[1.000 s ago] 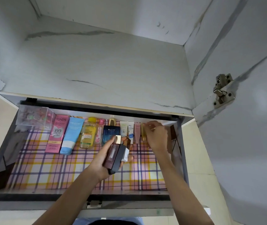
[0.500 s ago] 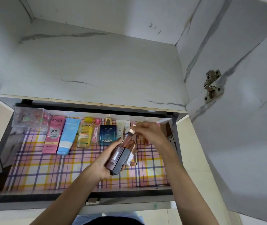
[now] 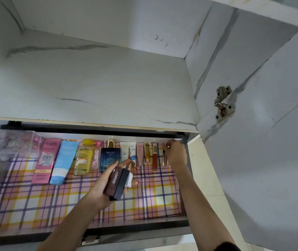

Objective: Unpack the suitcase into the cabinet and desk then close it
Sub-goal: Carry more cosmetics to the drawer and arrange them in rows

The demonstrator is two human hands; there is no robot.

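An open drawer [image 3: 90,230] lined with pink and yellow checked paper holds a row of cosmetics along its back wall. My left hand [image 3: 106,185] hovers over the middle of the drawer and grips several small cosmetic boxes [image 3: 118,182], brown, black and white. My right hand [image 3: 174,153] reaches to the back right corner and pinches a slim gold-capped lip gloss tube [image 3: 165,156], setting it at the right end of the row beside a red tube [image 3: 155,159].
The row runs from a clear plastic box [image 3: 17,142] at the left past a pink Pond's box [image 3: 46,160], a blue tube [image 3: 63,162], a yellow bottle [image 3: 83,157] and a blue perfume bottle [image 3: 109,156]. A bare cabinet shelf [image 3: 90,84] lies above. An open door with a hinge [image 3: 223,104] stands right.
My right hand took a slim tube from the bundle in my left hand and carried it to the back right corner of the drawer. The left hand stayed over the drawer.
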